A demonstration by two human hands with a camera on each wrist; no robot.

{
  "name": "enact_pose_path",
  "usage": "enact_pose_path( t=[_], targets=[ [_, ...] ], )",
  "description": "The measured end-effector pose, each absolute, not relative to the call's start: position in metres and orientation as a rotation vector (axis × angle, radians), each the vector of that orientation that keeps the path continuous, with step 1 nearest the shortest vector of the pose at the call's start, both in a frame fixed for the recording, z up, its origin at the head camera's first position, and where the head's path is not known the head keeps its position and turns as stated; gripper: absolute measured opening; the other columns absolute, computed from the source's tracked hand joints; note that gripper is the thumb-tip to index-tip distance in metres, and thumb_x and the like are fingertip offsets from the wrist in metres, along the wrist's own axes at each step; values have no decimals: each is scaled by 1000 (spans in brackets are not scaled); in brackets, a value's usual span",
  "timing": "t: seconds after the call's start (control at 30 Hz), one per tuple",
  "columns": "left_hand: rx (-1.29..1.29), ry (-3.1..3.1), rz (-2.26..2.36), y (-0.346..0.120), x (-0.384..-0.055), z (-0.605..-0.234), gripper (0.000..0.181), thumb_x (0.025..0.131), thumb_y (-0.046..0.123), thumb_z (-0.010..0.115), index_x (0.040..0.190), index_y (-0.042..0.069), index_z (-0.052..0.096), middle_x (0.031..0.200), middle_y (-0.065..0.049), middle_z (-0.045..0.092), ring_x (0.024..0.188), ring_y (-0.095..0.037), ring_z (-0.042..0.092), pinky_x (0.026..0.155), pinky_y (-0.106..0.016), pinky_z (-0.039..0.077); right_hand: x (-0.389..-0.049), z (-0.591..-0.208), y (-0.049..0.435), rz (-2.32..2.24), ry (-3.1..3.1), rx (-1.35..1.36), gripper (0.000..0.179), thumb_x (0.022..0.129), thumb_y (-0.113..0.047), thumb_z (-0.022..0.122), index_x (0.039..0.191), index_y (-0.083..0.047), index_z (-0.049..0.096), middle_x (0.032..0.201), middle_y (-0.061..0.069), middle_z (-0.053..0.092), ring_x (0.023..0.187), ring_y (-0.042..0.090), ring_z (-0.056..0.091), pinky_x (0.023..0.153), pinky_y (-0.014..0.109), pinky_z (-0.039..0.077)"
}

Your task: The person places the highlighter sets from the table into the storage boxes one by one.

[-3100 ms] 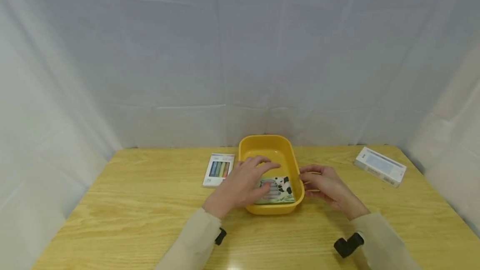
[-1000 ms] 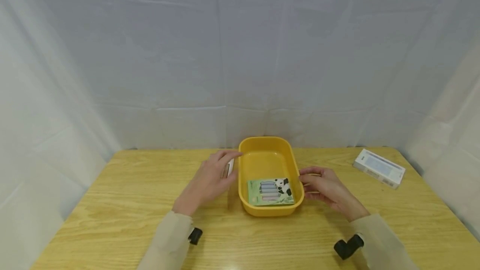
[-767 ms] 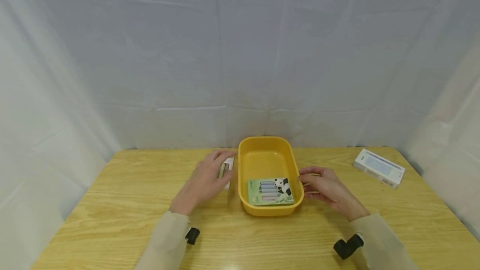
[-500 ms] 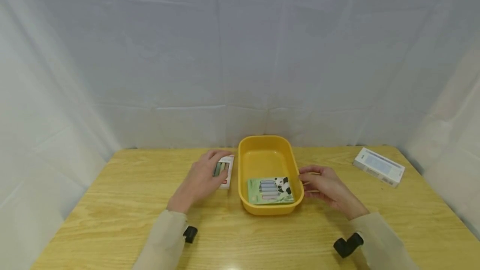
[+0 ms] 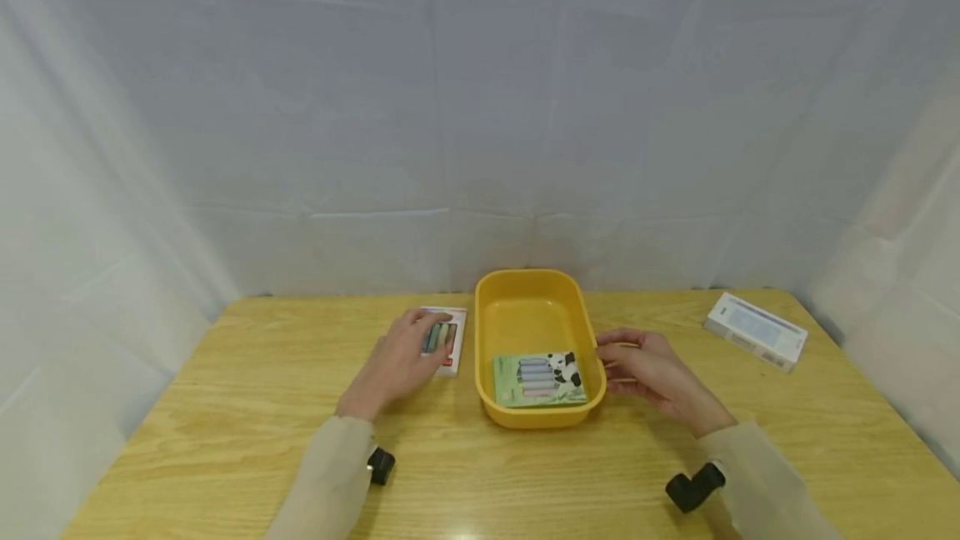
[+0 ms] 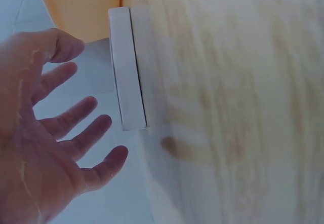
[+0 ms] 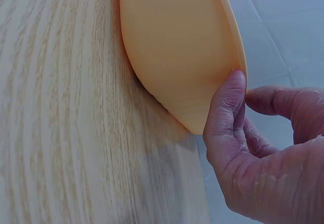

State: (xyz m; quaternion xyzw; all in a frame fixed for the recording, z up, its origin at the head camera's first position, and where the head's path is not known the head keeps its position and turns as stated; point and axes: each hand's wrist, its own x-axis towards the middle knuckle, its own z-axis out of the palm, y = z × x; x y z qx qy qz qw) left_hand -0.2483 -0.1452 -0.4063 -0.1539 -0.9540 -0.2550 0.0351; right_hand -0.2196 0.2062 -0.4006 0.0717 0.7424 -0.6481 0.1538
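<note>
A white flat box of coloured sticks (image 5: 452, 332) lies on the table, left of a yellow plastic tray (image 5: 528, 419). My left hand (image 5: 397, 365) hovers over its left part, fingers spread and loosely bent. In the left wrist view, the fingers (image 6: 98, 127) stay apart from the white box (image 6: 126, 72). My right hand (image 5: 652, 373) holds the tray's right rim between thumb and finger, as the right wrist view shows at the tray wall (image 7: 177, 41). Inside the near end of the tray lies a green panda-printed box (image 5: 536, 379) with several pastel sticks on its front.
Another white box (image 5: 757, 332), with a pale blue panel, lies angled at the back right of the wooden table (image 5: 262, 407). White sheeting (image 5: 480, 148) hangs behind the table and along both sides.
My left hand has moved left, from above the tray to over the white box, which now lies flat beside the tray. The right hand stays at the rim.
</note>
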Motion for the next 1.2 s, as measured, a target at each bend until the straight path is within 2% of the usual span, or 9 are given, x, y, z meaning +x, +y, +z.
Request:
enact_pose_path(
  t=[0.4,0.67,0.93,1.2],
  targets=[
    [-405,-3035,-724,-140,-253,-409,46,97,32,63,141,22,59,158,-19,41,143,-44,42,107,-72,39,-219,-400,206,-1838,2144,224,44,100,-20,64,136,3,55,113,10,72,84,16,69,72,27,62],
    [-380,-3077,-700,-137,-257,-412,46,96,34,64,140,20,60,157,-22,39,145,-45,37,109,-72,35,-219,-400,206,-1838,2145,224,44,100,-20,64,136,3,55,112,10,72,84,15,69,72,27,62],
    [-330,-3127,-672,-133,-255,-410,55,96,42,65,144,18,57,162,-23,32,148,-45,30,112,-72,32,-219,-400,206,-1827,2152,245,44,100,-21,65,137,2,55,113,10,72,85,16,70,73,28,62],
    [-299,-3146,-665,-128,-256,-408,56,95,44,66,143,19,56,163,-24,29,146,-48,33,112,-71,32,-220,-401,206,-1821,2155,257,45,100,-21,64,137,2,55,115,11,71,85,16,69,73,28,62]
  ],
)
